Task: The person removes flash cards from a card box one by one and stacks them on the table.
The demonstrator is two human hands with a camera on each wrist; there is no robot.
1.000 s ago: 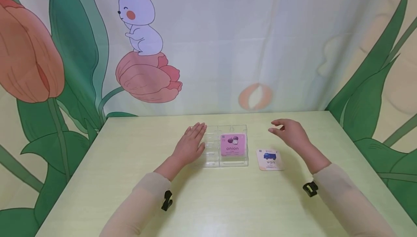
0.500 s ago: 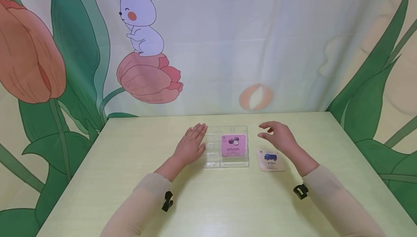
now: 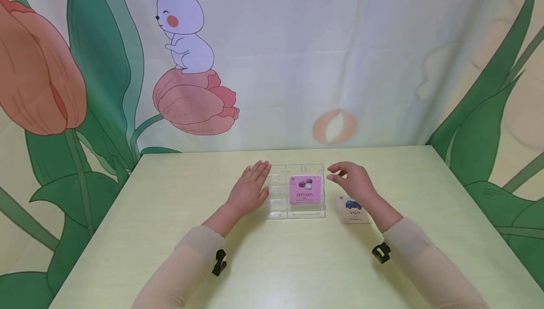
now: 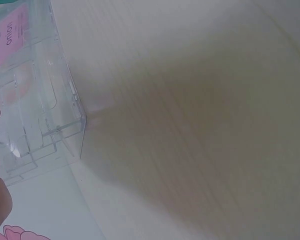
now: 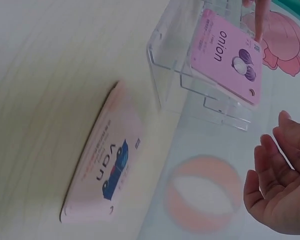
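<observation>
A clear plastic card rack [image 3: 296, 215] stands on the table, with a pink onion card [image 3: 305, 196] propped in its right column. My left hand [image 3: 248, 189] lies with straight fingers against the rack's left part and covers some of it. Just past the rack's right edge is my right hand [image 3: 352, 180], its fingers loosely bent, with nothing between thumb and fingers. A gap shows between this hand [image 5: 285, 182] and the rack in the right wrist view. A pale van card [image 5: 104, 165] lies on the table; it looks like a thick stack there. My right wrist partly covers it in the head view.
The pale table [image 3: 276, 266] reaches back to a printed cloth backdrop [image 3: 276, 87] with a rabbit and flowers. A black band [image 3: 381, 253] hangs at the right wrist, and another black band [image 3: 219, 262] at the left.
My right hand has moved left toward the rack's right edge, its forearm passing over the van card's right side. The left hand, rack and cards have stayed in place.
</observation>
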